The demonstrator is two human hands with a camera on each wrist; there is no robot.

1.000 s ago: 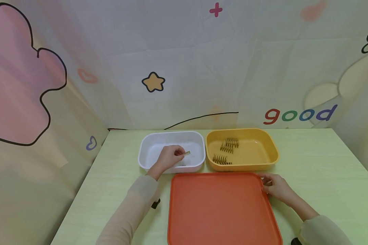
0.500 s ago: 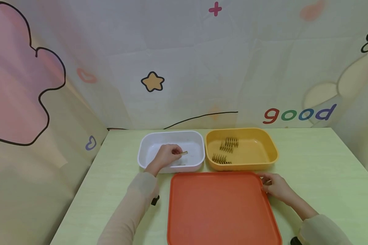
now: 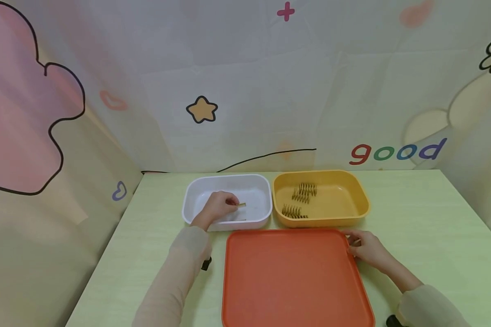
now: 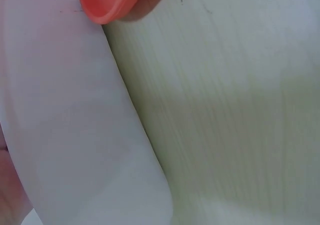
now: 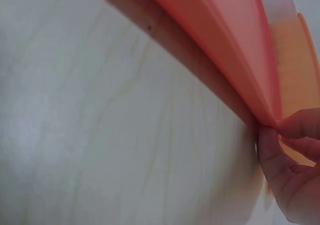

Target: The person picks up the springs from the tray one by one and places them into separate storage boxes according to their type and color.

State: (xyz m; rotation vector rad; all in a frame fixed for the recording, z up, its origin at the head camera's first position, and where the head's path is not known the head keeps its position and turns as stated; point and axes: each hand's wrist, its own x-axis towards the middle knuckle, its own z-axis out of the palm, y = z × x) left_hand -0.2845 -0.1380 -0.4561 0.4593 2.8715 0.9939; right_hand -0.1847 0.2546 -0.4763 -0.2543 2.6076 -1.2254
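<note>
In the head view my left hand (image 3: 219, 205) is inside the white bin (image 3: 254, 225), pinching a small brass-coloured spring (image 3: 242, 205) between thumb and fingers. The spring lies nearly level, its free end pointing right. A thin piece shows low on the bin's floor near the front wall. My right hand (image 3: 367, 247) pinches the rim of the red tray (image 3: 294, 277) at its far right corner. In the right wrist view, thumb and fingertips of that hand (image 5: 295, 170) meet on the tray's edge (image 5: 235, 55). The left wrist view shows mostly the white bin's outer wall (image 4: 85, 110), with little of the hand.
A yellow bin (image 3: 339, 204) stands right of the white one, with several coiled springs (image 3: 304, 193) in its left part. Both bins sit behind the red tray on the pale green table (image 3: 433, 227). A printed curtain (image 3: 262, 91) hangs behind.
My left hand has shifted slightly left within the white bin, carrying the spring with it. My right hand keeps its grip on the tray corner.
</note>
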